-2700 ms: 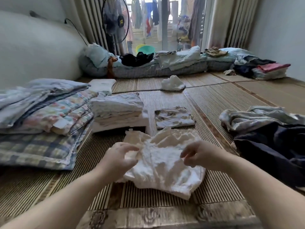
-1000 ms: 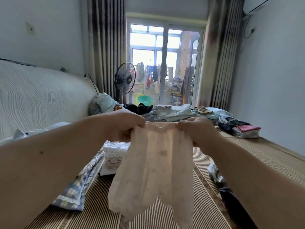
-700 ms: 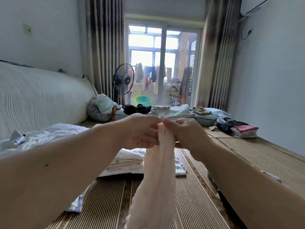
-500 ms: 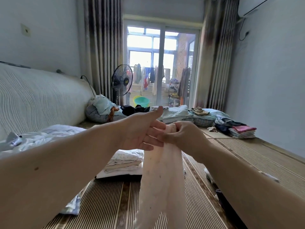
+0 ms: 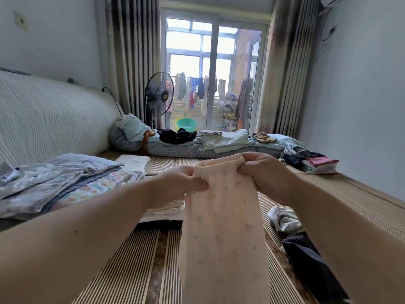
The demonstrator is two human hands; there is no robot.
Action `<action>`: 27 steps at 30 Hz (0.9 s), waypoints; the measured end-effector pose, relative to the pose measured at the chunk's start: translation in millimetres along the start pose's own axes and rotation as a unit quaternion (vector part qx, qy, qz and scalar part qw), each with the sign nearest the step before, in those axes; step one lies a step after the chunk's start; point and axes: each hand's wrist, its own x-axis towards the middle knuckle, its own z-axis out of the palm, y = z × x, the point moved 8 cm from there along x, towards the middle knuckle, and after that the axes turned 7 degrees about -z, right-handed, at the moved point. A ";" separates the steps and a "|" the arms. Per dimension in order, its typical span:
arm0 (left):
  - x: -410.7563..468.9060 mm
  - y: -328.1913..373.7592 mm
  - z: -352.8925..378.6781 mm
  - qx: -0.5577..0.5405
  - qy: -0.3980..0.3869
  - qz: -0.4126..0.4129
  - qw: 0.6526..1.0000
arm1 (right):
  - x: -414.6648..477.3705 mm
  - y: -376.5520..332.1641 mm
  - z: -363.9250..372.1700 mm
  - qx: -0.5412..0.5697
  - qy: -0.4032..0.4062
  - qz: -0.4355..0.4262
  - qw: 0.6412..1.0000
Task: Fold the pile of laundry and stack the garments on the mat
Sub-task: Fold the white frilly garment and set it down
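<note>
The left hand (image 5: 177,183) and right hand (image 5: 260,170) each pinch a top corner of the pale pink garment (image 5: 223,233). It hangs (long, speckled) above the striped mat (image 5: 131,260), just before a folded stack (image 5: 163,212).

Pale pink garment (image 5: 223,227) with small dark sprigs, gathered waistband uppermost. It hangs straight down above the striped mat (image 5: 131,270), pinched at the waistband by the left hand (image 5: 179,183) and right hand (image 5: 263,172). An unfolded pile (image 5: 306,260) of pale and dark pieces lies on the mat at right. A folded white stack (image 5: 162,212) sits behind the garment at left.
</note>
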 end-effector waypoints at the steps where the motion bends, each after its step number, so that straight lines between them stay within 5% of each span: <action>1: 5.9 -3.3 -2.1 -0.011 0.010 -0.007 1.000 | 1.8 7.1 -7.0 -0.040 0.014 0.005 0.999; 8: 57.4 -20.6 -32.9 0.181 0.219 -0.062 0.957 | 25.9 52.1 -34.3 -0.190 0.083 0.032 0.978; 15: 70.8 -7.2 -33.7 0.212 0.325 0.086 0.918 | 23.7 53.9 -41.7 -0.082 0.166 -0.083 0.979; 18: 66.3 -37.3 -17.7 0.272 0.300 0.076 0.911 | 4.6 85.2 -31.8 -0.102 0.097 -0.060 0.988; 22: 57.6 -132.7 19.7 0.242 0.153 -0.017 0.958 | -38.5 175.3 1.3 -0.123 -0.045 0.041 0.990; 27: 25.2 -224.4 66.9 0.402 -0.012 -0.056 0.914 | -93.1 258.2 39.9 -0.118 -0.170 0.161 0.965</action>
